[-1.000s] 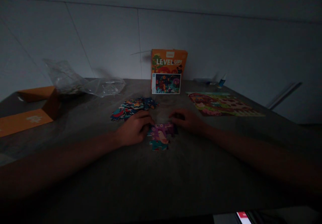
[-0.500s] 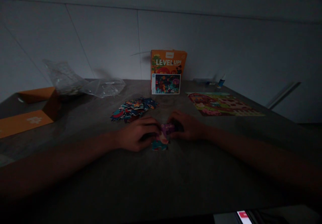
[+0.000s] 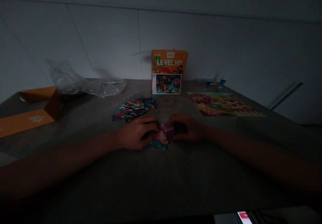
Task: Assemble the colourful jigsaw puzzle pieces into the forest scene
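A few jigsaw puzzle pieces (image 3: 161, 140), purple, pink and teal, lie together on the dark tabletop between my hands. My left hand (image 3: 138, 132) has its fingers curled around the left side of these pieces, thumb and fingertips against them. From the right, my right hand (image 3: 185, 128) pinches a purple puzzle piece (image 3: 171, 131) at the edge of the group. Dim light blurs the exact contact of the fingertips. Just beyond my left hand is a loose pile of puzzle pieces (image 3: 136, 107).
An orange LEVEL UP! box (image 3: 169, 62) stands at the back, a picture card (image 3: 167, 84) leaning on it. A farm puzzle (image 3: 226, 104) lies right. An open orange box (image 3: 47, 114) and plastic bags (image 3: 107, 87) are left. A small blue-labelled bottle (image 3: 222, 82) stands back right.
My right hand has shifted slightly, and the purple piece sits a little differently against the other pieces. My left hand stays almost where it was.
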A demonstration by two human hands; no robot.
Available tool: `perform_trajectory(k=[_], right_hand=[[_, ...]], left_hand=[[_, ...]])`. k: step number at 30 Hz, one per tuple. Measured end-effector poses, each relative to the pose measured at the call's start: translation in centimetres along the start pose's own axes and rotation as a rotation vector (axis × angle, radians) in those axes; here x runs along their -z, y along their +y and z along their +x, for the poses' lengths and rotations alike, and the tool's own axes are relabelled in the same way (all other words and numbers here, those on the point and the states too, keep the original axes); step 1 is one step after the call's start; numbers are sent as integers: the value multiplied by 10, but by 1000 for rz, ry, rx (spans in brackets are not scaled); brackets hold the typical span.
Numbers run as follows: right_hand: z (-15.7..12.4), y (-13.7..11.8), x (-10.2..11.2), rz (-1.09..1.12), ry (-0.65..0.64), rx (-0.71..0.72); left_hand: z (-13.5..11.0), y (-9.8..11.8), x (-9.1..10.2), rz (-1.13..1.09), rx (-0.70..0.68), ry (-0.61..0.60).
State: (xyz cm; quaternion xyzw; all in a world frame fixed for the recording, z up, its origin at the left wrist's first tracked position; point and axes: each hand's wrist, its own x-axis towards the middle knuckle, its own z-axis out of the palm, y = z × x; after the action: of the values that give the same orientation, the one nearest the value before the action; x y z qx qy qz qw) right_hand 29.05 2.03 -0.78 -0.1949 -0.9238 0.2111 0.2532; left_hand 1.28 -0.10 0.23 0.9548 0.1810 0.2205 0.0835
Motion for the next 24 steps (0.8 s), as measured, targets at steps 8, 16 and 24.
perform_trajectory(k=[8,16,24], right_hand=[[-1,-2,-1,-43,-39,15],[0,1,0,-85,-13,95],[-1,-4,4,-59,-58,142]], left_hand=[[0,0,0,33,18,2],[0,4,8,118,35,-160],[-2,4,1,143,144,-113]])
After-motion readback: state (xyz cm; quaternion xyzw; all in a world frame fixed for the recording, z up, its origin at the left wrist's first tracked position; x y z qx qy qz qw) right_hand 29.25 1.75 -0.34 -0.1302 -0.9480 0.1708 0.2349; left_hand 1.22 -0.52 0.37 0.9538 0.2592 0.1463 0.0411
